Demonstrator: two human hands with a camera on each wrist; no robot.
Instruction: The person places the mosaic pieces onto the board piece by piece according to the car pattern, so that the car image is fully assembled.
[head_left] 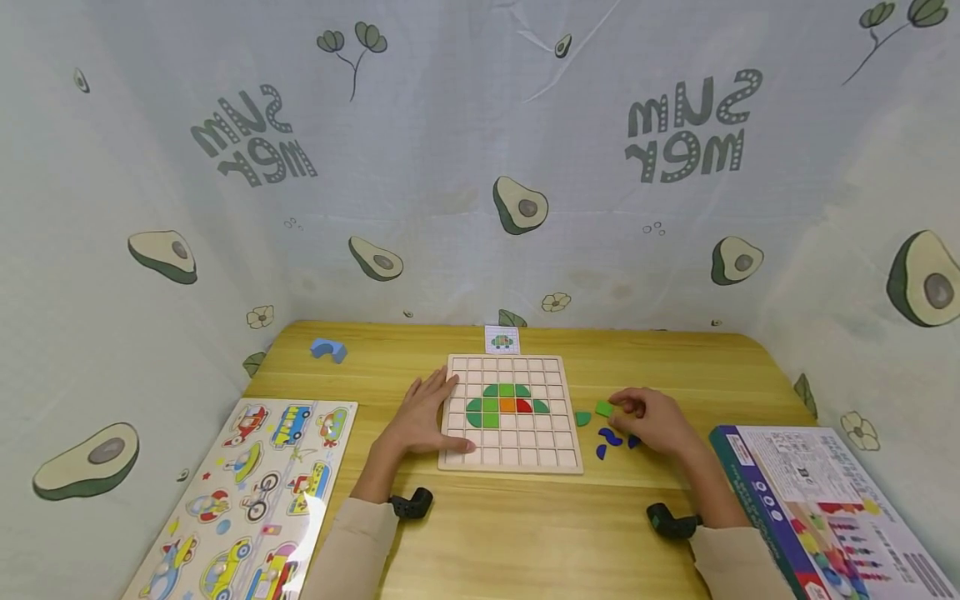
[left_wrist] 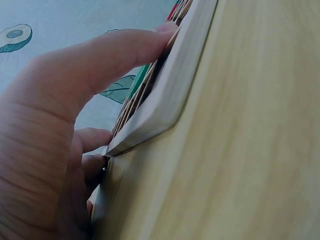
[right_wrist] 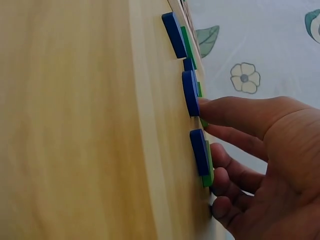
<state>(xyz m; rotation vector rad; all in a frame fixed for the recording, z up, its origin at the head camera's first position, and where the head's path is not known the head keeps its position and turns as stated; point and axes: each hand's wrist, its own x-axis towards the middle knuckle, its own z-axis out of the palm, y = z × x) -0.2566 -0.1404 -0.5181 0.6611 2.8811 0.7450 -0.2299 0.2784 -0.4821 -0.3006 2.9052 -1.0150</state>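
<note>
In the head view, a wooden grid board (head_left: 527,457) lies on the table with green, orange and red flat pieces forming a car-like shape. My left hand (head_left: 423,417) rests on its left side, thumb on the grid and fingers spread along the edge. Thumb and fingertips of my right hand (head_left: 656,421) pinch a light green square (head_left: 603,408) right of the board. Near that hand lie a dark green quarter-circle (head_left: 582,418) and several small blue pieces (head_left: 611,437). In the right wrist view, blue pieces (right_wrist: 190,93) partly hide the green ones.
A small picture card (head_left: 502,339) sits behind the board. To the left are a vehicle puzzle board (head_left: 247,500) and a blue arch block (head_left: 328,350). At the right lies a colourful box (head_left: 825,508). Patterned cloth (head_left: 450,167) hangs around the table.
</note>
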